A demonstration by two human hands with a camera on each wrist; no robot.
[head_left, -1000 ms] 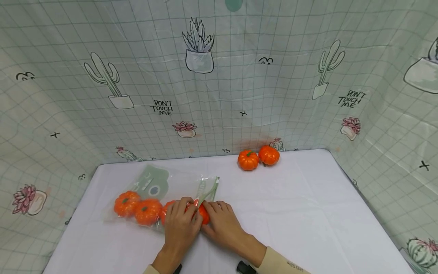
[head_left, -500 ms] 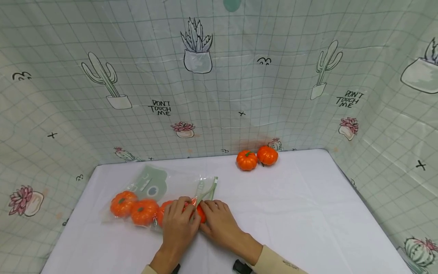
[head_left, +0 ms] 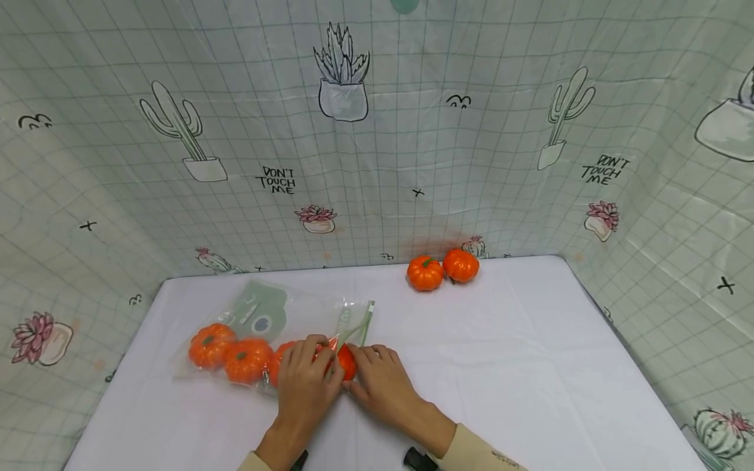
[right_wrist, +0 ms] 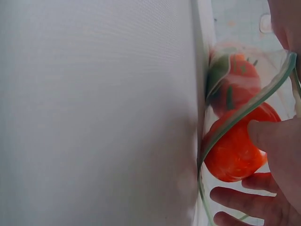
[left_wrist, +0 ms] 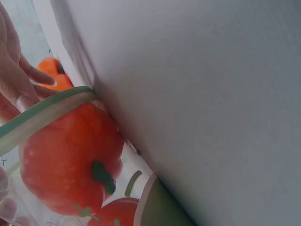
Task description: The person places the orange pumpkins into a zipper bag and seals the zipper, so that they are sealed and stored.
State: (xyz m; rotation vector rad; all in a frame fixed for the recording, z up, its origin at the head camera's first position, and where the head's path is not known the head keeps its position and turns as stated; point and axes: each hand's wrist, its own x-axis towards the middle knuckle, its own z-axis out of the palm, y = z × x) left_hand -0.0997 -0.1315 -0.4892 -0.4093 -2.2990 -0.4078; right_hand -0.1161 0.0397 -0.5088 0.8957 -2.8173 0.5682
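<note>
A clear zip bag with a green print lies at the left of the table, several small orange toy pumpkins inside. My left hand grips the bag by its mouth, covering part of the contents. At that mouth, my right hand holds another pumpkin from the right. The right wrist view has the thumb on top of this pumpkin and the other fingers beneath; the green zip edge crosses over it. The left wrist view catches a pumpkin just inside the zip strip.
Two more pumpkins, one with its green stem up and one beside it, sit at the table's back edge. A white cloth covers the table. Patterned curtains stand behind and at both sides.
Both hands stay at the bag's mouth. Slightly more of the pumpkin between them shows. The head view has shifted a little.
</note>
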